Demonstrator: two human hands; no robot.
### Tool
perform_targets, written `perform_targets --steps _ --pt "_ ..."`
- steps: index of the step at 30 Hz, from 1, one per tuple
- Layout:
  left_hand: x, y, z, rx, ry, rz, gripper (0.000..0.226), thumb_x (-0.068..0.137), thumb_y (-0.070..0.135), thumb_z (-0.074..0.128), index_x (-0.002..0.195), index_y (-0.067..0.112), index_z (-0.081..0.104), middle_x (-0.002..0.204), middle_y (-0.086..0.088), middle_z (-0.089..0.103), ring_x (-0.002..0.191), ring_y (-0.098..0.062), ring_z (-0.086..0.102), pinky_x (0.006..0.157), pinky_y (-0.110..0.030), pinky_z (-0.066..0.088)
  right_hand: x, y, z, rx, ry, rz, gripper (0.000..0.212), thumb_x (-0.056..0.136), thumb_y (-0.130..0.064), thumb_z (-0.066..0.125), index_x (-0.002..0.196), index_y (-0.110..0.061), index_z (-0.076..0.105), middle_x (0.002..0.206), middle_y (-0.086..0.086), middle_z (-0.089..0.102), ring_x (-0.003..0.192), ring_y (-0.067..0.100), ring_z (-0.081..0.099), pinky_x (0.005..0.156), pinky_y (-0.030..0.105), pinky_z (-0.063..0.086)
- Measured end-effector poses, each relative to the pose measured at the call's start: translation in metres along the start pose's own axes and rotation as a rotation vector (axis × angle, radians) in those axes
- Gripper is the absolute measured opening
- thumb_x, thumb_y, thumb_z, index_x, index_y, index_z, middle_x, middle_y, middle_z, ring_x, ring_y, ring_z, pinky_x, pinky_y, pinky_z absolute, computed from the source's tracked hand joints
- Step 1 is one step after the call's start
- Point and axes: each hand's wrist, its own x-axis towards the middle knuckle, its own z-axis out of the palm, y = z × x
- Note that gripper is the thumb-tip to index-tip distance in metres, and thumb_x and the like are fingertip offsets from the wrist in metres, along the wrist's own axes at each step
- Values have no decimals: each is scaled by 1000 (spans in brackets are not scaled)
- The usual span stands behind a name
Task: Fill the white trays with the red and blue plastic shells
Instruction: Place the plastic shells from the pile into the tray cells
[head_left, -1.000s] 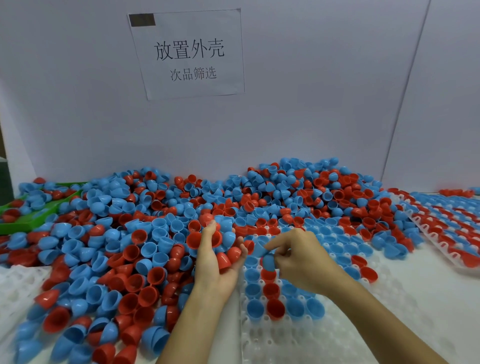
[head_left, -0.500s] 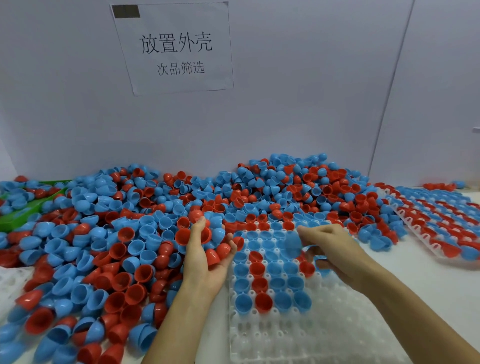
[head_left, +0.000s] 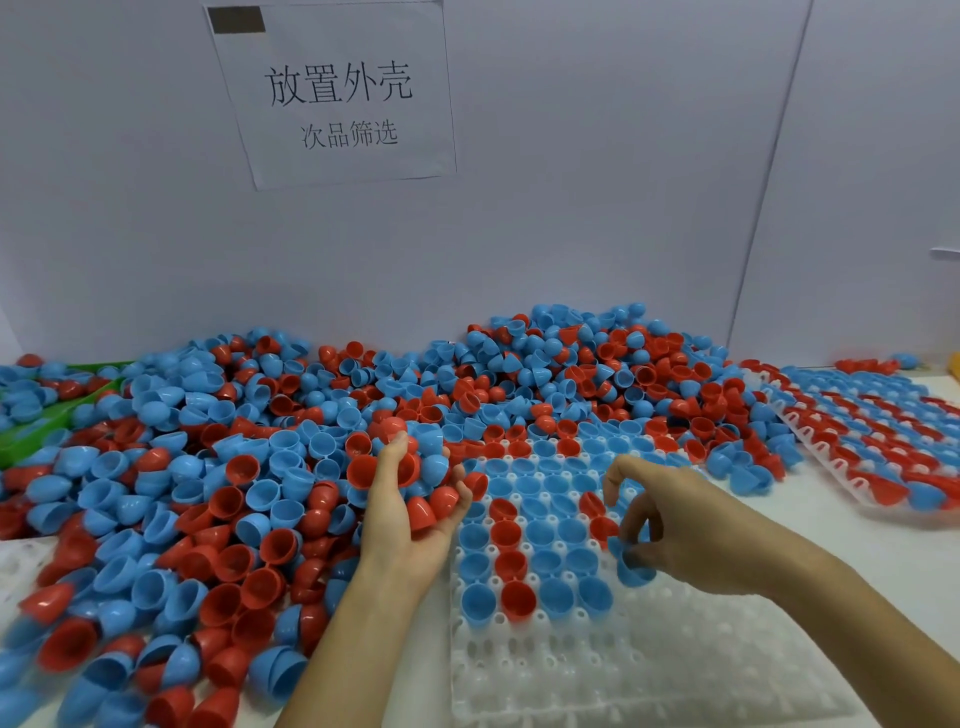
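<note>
Right hand (head_left: 691, 525) pinches one blue shell (head_left: 631, 564) with curled fingers just over the white tray (head_left: 649, 670)'s empty right-side cells — left hand (head_left: 415, 499), beside the tray's left edge, cups a handful of shells (head_left: 434, 499). Probably light, rigid, slick plastic — best pinched at the rim.

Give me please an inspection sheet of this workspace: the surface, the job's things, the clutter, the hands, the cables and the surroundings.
Surface: white table, mostly covered.
Job's things: white tray in front, far rows filled, near rows empty; filled tray at right; loose shell pile.
Clutter: green bin at left, partly buried.
Hands: left hand cups several shells; right hand pinches a blue shell over the tray.
Cables: nothing seen.
Surroundings: white wall with paper sign.
</note>
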Motion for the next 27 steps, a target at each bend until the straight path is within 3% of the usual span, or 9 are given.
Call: perform_targets --steps 4,8,13,19,24,27 --pt "0 -1 1 -2 -17 -12 63 78 33 78 133 6 60 101 -15 69 89 -26 66 61 -31 56 -2 -8 11 -224 -35 -33 54 83 -10 79 110 -45 47 96 -18 68 79 5 65 70 26 60" --pt "-2 -2 2 11 -37 -31 69 73 33 79 133 5 60 101 -17 68 89 -27 66 60 -32 57 -2 -14 21 -367 -13 -74 56 83 -10 78 120 -40 49 104 -16 66 88 6 61 74 24 58" --pt "-4 -3 4 39 -75 -41 67 66 34 81 124 4 65 101 -16 69 87 -27 68 58 -32 57 -1 -12 8 -290 -33 -69 50 86 -13 76 122 -41 57 106 -22 66 83 -4 61 73 20 56" --pt "-7 -4 5 62 -132 -61 55 70 33 80 116 7 66 101 -17 71 87 -28 71 57 -32 56 25 -39 13 -60 231 -188 14 96 -25 64 109 -29 68 94 -16 65 75 -2 61 64 13 49" --pt "-9 -4 4 40 -212 -90 50 81 35 73 120 5 66 103 -19 72 85 -30 72 52 -29 53 48 -58 39 59 327 -177 21 96 -29 63 117 -24 61 101 -6 63 81 3 57 63 14 42" --pt "-9 -5 4 44 -257 -109 47 79 36 74 113 3 71 107 -21 70 86 -30 71 52 -29 53 56 -64 46 113 404 -182 11 95 -17 62 103 -18 70 96 -4 67 73 3 58 59 13 45"
